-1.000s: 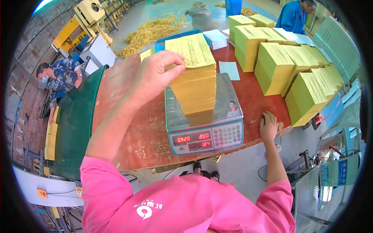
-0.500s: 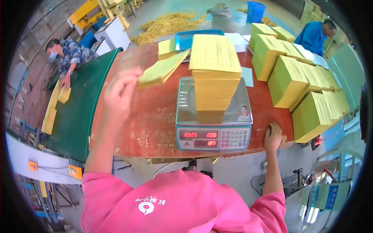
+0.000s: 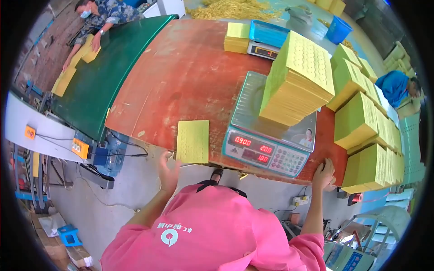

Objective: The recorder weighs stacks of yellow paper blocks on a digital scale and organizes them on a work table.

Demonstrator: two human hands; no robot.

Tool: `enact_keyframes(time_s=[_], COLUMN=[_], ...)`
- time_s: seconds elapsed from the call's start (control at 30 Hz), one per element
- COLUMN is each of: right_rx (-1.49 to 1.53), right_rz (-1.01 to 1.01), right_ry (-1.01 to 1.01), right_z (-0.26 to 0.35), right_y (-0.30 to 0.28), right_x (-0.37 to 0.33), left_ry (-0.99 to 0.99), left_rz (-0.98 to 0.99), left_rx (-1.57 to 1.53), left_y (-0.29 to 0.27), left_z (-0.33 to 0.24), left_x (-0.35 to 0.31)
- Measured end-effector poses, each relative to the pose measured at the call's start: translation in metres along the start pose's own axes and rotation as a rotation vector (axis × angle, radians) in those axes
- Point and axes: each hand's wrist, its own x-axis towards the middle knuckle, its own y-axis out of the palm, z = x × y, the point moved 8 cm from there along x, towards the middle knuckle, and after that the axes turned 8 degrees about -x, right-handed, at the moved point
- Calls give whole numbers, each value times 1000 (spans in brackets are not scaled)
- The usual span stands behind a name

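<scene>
A thin yellow-green paper bundle (image 3: 193, 141) lies flat at the table's front edge, embossed with rows of marks. Beside its lower left corner is my left hand (image 3: 168, 172), its fingers apart and partly curled, seemingly without a grip on the paper. My right hand (image 3: 324, 173) rests on the front edge of the table, fingers spread over the wood, holding nothing. Between my hands a digital scale (image 3: 274, 152) with red lit figures carries a tall stack of yellow paper (image 3: 296, 79).
Several paper stacks (image 3: 357, 122) line the table's right side. Behind the scale stand a smaller blue-tray scale (image 3: 269, 36) and a short paper stack (image 3: 236, 38). A co-worker (image 3: 106, 20) handles paper at a green conveyor (image 3: 101, 86); another person (image 3: 398, 86) is at far right.
My left hand has come down toward me, and the paper bundle now lies at the table's front edge. The head view has shifted. The figures on the scale have changed.
</scene>
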Motion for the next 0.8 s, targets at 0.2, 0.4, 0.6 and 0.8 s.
enact_keyframes(time_s=[0.2, 0.4, 0.6, 0.8], right_rx=[46, 8, -29, -91], right_rz=[-6, -11, -26, 48], right_ry=[12, 17, 39, 102], right_z=[0, -1, 0, 8], right_y=[1, 8, 0, -7], right_x=[2, 7, 4, 2], left_ry=[-1183, -1081, -560, -407], left_rz=[61, 418, 271, 308], left_rx=[-1221, -885, -714, -958], left_y=[51, 28, 19, 168], left_z=[90, 72, 9, 5], left_x=[-28, 13, 234, 454])
